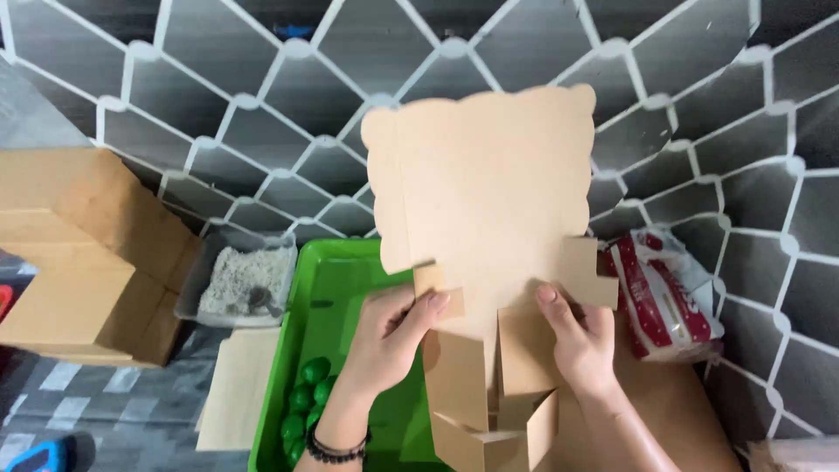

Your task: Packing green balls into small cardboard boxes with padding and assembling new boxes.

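Observation:
I hold a flat, die-cut brown cardboard box blank (pixel 489 201) upright in front of me, its scalloped top edge toward the patterned wall. My left hand (pixel 393 336), with a dark bead bracelet at the wrist, pinches a small side tab at the blank's lower left. My right hand (pixel 581 345) grips the lower right part, thumb pressed on a folded panel. Partly folded flaps (pixel 489 419) hang below between both hands.
A green plastic tray (pixel 328 297) below holds several green limes (pixel 306 398). A clear tub of pale granules (pixel 236 280) sits left of it, beside a big cardboard box (pixel 79 253). A flat cardboard piece (pixel 236 385) lies near. A red-and-white bag (pixel 664 297) rests at right.

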